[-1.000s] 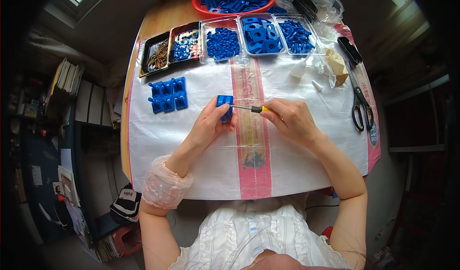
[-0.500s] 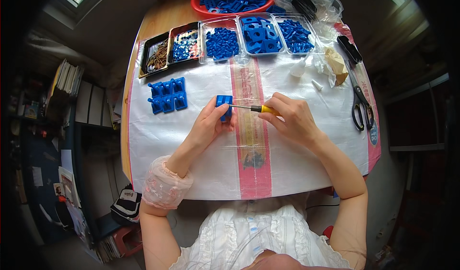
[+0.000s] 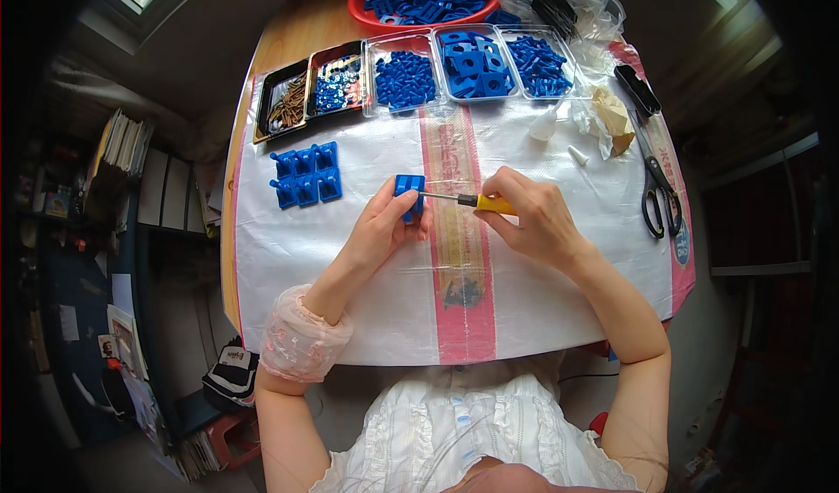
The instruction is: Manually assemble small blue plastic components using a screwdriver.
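Note:
A small blue plastic part (image 3: 410,183) is pinched between the thumb and fingers of my left hand (image 3: 387,219), over the middle of the table. My right hand (image 3: 533,216) grips the yellow handle of a screwdriver (image 3: 495,204). Its metal shaft points left and reaches the right side of the blue part. My left thumb lies beside the tip, so I cannot make out the screw. To the left, several assembled blue parts (image 3: 304,175) stand grouped in two rows on the white sheet.
Along the far side stand trays of brass screws (image 3: 288,104), metal nuts (image 3: 338,86), small blue pieces (image 3: 405,79), blue plates (image 3: 476,65) and more blue pieces (image 3: 537,65). Behind them is a red basin (image 3: 357,5). Black scissors (image 3: 651,197) and a white nozzle (image 3: 578,155) lie right.
My right fingers have shifted slightly on the yellow handle. The left hand and the blue part stay almost where they were.

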`<action>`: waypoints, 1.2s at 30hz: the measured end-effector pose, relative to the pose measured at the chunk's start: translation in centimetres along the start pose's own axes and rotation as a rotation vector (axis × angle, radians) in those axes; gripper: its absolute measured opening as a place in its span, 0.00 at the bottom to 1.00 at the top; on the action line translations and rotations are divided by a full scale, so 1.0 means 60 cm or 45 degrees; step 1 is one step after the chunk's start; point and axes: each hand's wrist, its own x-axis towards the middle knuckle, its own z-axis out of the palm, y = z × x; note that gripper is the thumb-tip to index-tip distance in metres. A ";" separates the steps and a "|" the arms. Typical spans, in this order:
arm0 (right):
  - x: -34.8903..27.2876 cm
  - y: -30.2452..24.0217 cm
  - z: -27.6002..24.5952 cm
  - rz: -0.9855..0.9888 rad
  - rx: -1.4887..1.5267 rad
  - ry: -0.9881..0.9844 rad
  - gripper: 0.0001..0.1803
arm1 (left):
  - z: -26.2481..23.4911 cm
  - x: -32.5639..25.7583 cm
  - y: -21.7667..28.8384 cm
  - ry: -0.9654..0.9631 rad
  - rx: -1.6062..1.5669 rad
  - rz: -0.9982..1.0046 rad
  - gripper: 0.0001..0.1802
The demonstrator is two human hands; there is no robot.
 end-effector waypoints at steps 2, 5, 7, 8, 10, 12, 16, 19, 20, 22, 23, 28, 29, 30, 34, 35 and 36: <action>-0.001 0.001 -0.001 0.006 -0.025 -0.023 0.13 | -0.001 0.000 -0.001 -0.005 -0.004 0.000 0.11; 0.000 0.000 -0.002 0.016 -0.026 -0.041 0.11 | 0.002 -0.001 0.002 0.008 -0.008 -0.003 0.11; 0.001 -0.001 -0.004 0.019 -0.065 -0.056 0.10 | 0.001 0.000 0.002 0.006 -0.013 0.009 0.11; 0.000 0.000 -0.003 0.012 -0.074 -0.042 0.10 | 0.001 0.000 0.001 0.006 -0.015 0.016 0.11; -0.001 0.004 -0.001 -0.001 -0.092 -0.015 0.11 | 0.000 0.001 0.000 0.005 -0.020 0.005 0.11; -0.002 0.005 0.000 0.014 -0.097 -0.033 0.11 | -0.001 0.001 -0.001 0.004 -0.022 -0.002 0.11; -0.003 0.006 0.003 0.021 -0.073 -0.037 0.10 | -0.002 0.001 -0.001 0.001 -0.017 0.005 0.11; 0.002 -0.002 -0.002 -0.008 -0.077 0.004 0.10 | -0.002 0.000 -0.002 -0.005 -0.013 0.012 0.11; 0.002 -0.002 -0.003 -0.028 -0.086 0.015 0.10 | -0.003 0.000 -0.002 -0.007 -0.011 0.013 0.11; 0.004 -0.001 -0.004 -0.073 -0.105 0.038 0.10 | -0.002 -0.001 -0.002 -0.005 0.001 -0.001 0.11; 0.003 0.000 -0.002 -0.071 -0.101 0.041 0.11 | -0.002 -0.001 -0.001 -0.003 0.007 -0.008 0.11; 0.000 0.003 0.002 -0.048 -0.065 0.019 0.11 | -0.003 0.000 -0.002 -0.013 0.002 0.000 0.11; 0.001 0.000 0.001 -0.030 -0.038 0.022 0.11 | -0.002 0.000 -0.002 -0.006 0.003 0.000 0.11; 0.002 -0.003 -0.001 -0.012 -0.011 0.026 0.11 | -0.002 0.000 -0.001 -0.003 0.010 -0.002 0.12; -0.003 0.006 0.002 0.067 -0.017 -0.088 0.13 | -0.004 0.001 0.000 -0.015 -0.057 -0.005 0.14; -0.003 0.005 0.002 0.069 -0.023 -0.085 0.13 | -0.005 0.002 0.000 -0.025 -0.097 -0.004 0.15; -0.003 0.004 0.002 0.071 -0.027 -0.084 0.13 | -0.007 0.002 -0.002 -0.026 -0.107 0.000 0.15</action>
